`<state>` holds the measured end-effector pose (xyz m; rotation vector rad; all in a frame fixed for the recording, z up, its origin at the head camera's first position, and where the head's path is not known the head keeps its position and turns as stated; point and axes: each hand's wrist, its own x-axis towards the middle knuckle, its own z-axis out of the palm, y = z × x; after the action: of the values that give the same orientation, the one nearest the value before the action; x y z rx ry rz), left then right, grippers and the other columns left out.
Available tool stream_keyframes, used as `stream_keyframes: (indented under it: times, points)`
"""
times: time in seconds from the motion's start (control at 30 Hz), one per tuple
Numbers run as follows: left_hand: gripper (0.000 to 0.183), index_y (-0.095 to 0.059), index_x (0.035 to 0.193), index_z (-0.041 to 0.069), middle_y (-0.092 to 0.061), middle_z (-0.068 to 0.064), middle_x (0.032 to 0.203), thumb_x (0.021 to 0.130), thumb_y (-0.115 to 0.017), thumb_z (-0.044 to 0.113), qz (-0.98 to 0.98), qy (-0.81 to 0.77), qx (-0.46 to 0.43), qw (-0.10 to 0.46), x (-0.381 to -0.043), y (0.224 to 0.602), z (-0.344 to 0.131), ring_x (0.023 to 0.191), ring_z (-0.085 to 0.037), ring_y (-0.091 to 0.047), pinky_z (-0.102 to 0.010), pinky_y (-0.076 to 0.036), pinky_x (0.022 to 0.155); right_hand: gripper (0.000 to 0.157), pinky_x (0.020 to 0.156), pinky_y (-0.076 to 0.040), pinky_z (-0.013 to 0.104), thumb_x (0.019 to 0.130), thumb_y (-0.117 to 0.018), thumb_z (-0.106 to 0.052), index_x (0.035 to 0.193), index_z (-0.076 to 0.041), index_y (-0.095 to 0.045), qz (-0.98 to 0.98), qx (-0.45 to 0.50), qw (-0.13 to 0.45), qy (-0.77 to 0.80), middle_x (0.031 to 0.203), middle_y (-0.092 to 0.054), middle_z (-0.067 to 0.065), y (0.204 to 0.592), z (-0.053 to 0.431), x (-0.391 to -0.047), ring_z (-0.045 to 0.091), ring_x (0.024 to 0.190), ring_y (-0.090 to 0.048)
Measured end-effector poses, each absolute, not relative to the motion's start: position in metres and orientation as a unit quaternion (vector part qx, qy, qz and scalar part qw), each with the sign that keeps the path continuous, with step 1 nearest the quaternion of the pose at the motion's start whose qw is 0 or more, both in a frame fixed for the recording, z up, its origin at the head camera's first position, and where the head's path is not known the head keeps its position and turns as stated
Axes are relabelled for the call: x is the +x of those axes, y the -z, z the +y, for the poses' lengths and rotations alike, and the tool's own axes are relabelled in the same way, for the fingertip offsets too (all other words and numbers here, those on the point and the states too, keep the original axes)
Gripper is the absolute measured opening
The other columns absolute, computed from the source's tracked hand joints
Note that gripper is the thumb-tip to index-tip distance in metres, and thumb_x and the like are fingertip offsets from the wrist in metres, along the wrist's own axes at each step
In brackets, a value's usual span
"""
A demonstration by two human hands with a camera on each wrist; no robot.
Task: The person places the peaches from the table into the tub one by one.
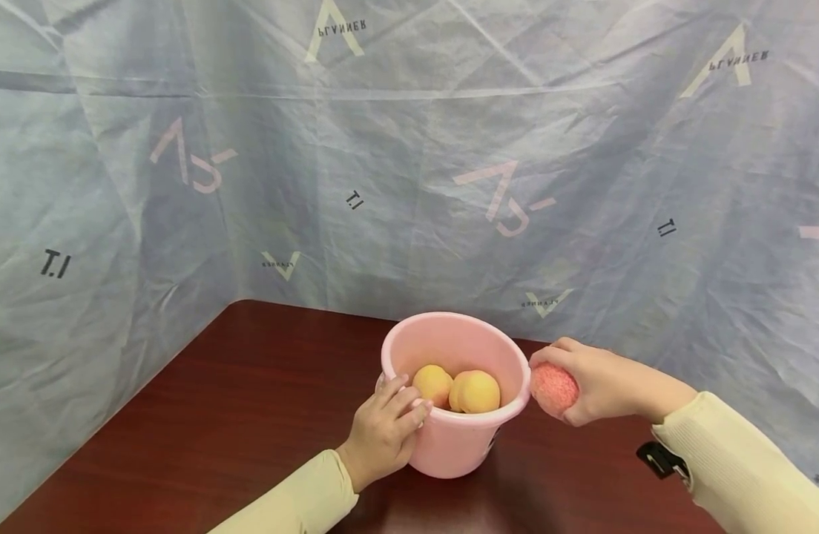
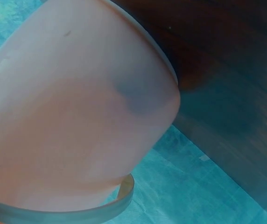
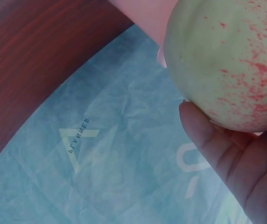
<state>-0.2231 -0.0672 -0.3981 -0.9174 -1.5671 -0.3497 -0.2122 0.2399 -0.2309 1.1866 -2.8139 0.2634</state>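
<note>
A pink plastic bucket point(image 1: 449, 445) stands on the table, with several yellow round fruits point(image 1: 479, 391) inside it. My left hand point(image 1: 383, 430) grips the near left of the bucket's rim, its fingers bent over the edge. Just outside the rim on the right, my right hand point(image 1: 593, 378) holds a round red-speckled fruit point(image 1: 555, 389). From the right wrist, this fruit point(image 3: 231, 65) looks pale green with red streaks, and a finger point(image 3: 203, 126) lies against it. In the left wrist view the bucket's outer wall point(image 2: 77, 107) fills much of the picture; the left hand is mostly hidden there.
The dark red-brown wooden table point(image 1: 249, 393) extends left of the bucket. Its far edge meets a grey-blue cloth backdrop point(image 1: 383, 222) printed with letters. A black strap point(image 1: 663, 460) hangs at the right sleeve point(image 1: 737, 452).
</note>
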Motion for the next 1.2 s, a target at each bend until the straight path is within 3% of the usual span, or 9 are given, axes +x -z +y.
stream_keyframes:
  times: [0.63,1.2]
  points:
    - [0.027,-0.07,0.094,0.013,-0.062,-0.008,0.094,0.094,-0.044,0.018,-0.692,0.148,-0.382,0.595,-0.224,0.394,-0.065,0.1,-0.031,-0.062,-0.041,-0.052,0.085,0.058,0.07,-0.051,0.032,0.06,-0.081,-0.015,0.114,-0.016,-0.058,-0.905,0.414,0.029,-0.09,0.106,-0.054,0.002,0.216,0.206,-0.223,0.016,0.088,-0.057]
    - [0.029,-0.071,0.093,0.014,-0.063,-0.008,0.096,0.095,-0.043,0.019,-0.697,0.143,-0.377,0.593,-0.22,0.398,-0.066,0.098,-0.031,-0.062,-0.042,-0.052,0.084,0.059,0.069,-0.051,0.03,0.061,-0.077,-0.013,0.117,-0.016,-0.058,-0.913,0.395,-0.015,-0.095,0.108,-0.052,0.002,0.226,0.185,-0.227,0.011,0.082,-0.057]
